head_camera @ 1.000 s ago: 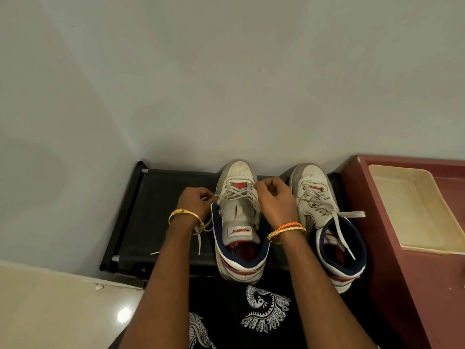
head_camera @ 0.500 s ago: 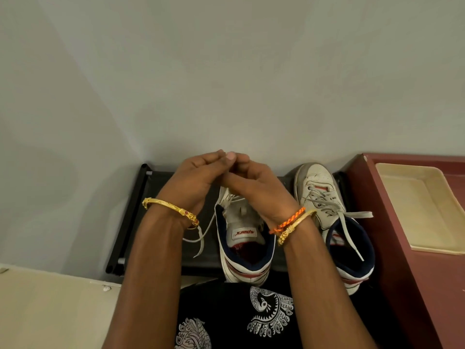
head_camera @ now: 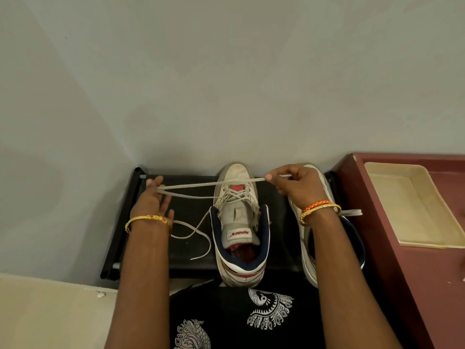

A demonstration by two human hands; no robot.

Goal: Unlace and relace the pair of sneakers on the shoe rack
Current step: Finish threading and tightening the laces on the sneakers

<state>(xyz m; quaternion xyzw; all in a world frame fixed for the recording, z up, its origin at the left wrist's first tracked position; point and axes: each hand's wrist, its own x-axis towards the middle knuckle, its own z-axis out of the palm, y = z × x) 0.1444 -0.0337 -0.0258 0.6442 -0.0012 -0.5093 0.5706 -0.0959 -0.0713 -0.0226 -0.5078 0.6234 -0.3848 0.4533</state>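
On the black shoe rack (head_camera: 181, 250) stands the left sneaker (head_camera: 239, 222), white with a navy collar, its tongue pulled up and its upper eyelets unlaced. The grey shoelace (head_camera: 206, 184) is stretched sideways over the toe. My right hand (head_camera: 297, 185) pinches one end of it just right of the toe. My left hand (head_camera: 151, 200) holds the lace where it bends back toward the eyelets, other fingers spread. A loose lace end (head_camera: 198, 235) curls on the rack. The right sneaker (head_camera: 308, 250) is mostly hidden behind my right forearm.
A grey wall rises directly behind the rack. A maroon cabinet (head_camera: 415, 273) stands to the right, with a cream tray (head_camera: 412, 210) on top. Pale floor (head_camera: 50, 311) lies at the lower left. Black patterned clothing (head_camera: 239, 316) fills the lower middle.
My hands were together above the left sneaker; they have now moved apart, left hand leftward and right hand rightward, drawing the lace out taut across the toe.
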